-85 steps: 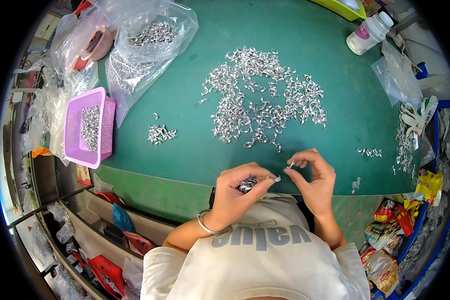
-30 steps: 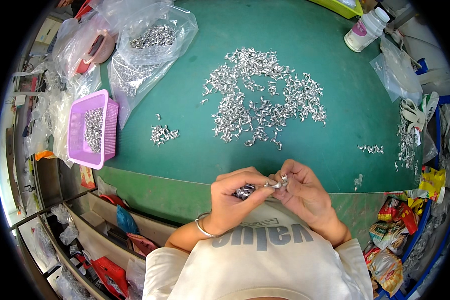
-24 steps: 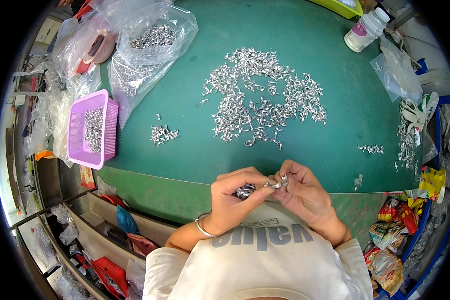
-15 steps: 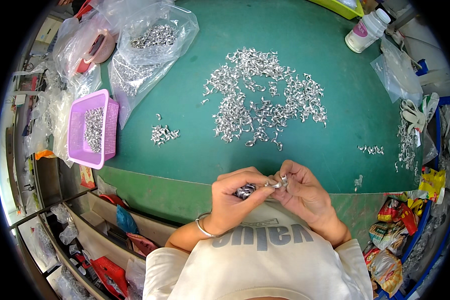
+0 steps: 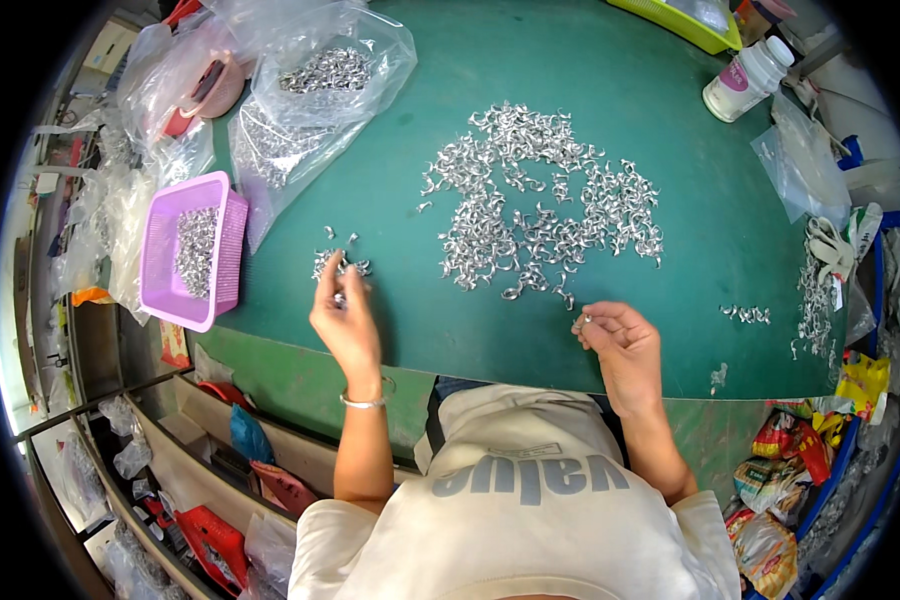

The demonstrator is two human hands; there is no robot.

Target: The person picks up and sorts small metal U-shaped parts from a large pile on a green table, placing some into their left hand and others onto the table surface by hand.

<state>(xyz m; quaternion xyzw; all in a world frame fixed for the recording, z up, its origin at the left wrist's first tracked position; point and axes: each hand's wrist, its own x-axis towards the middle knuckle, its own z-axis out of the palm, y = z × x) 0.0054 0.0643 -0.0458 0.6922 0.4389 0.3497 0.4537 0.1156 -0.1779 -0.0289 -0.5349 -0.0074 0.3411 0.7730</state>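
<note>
My left hand (image 5: 348,325) is over a small pile of shiny, hook-shaped metal pieces (image 5: 358,268) on the left of the table. Its fingers are curled and slightly blurred, with a few of the same silver pieces (image 5: 340,299) showing between them. Nearer the table's front edge, my right hand (image 5: 625,345) pinches one small silver piece (image 5: 587,319) between thumb and forefinger; its exact shape is mostly covered. Beyond both hands a large, loose heap of these hook-shaped pieces (image 5: 480,240) spreads over the green table (image 5: 410,330).
A purple basket (image 5: 232,250) with metal pieces stands at left, beside clear plastic bags (image 5: 385,75) and a pink basket (image 5: 220,95). At right are a short row of pieces (image 5: 746,314), another heap (image 5: 815,310) and a white bottle (image 5: 745,82). A yellow-green tray (image 5: 670,22) sits far back.
My hands were together at the front edge around a metal piece. The left has swung left to the small pile, where a piece now lies apart; the right has moved slightly right and forward.
</note>
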